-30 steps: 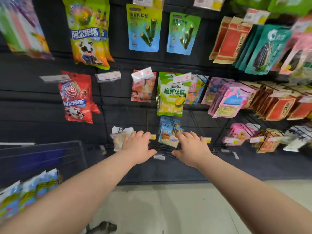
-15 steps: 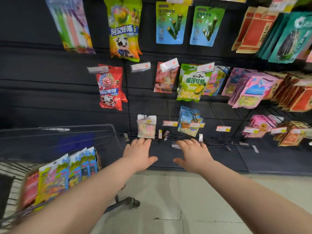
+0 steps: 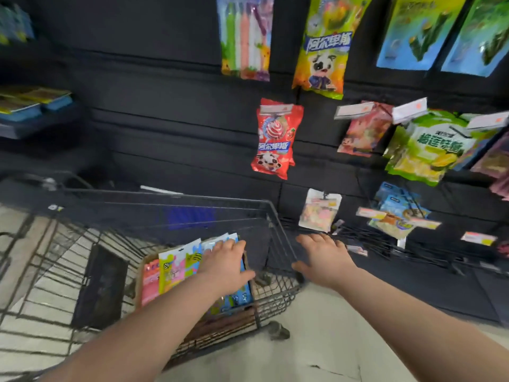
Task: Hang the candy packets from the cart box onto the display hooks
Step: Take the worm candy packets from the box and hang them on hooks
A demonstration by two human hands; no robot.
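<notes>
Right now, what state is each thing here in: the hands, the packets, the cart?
left hand: open, resting on the packets in the box.
right hand: open, empty, by the cart's rim.
candy packets: standing upright in the box.
cart: parked beside the display.
red packet: hanging on a hook.

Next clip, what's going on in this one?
A person is restocking candy on a hook wall. The left hand reaches into the box in the cart and rests on the upright packets; whether it grips one is unclear. The right hand hovers open and empty by the cart's corner, below the low hooks. Nothing is being hung yet.
</notes>
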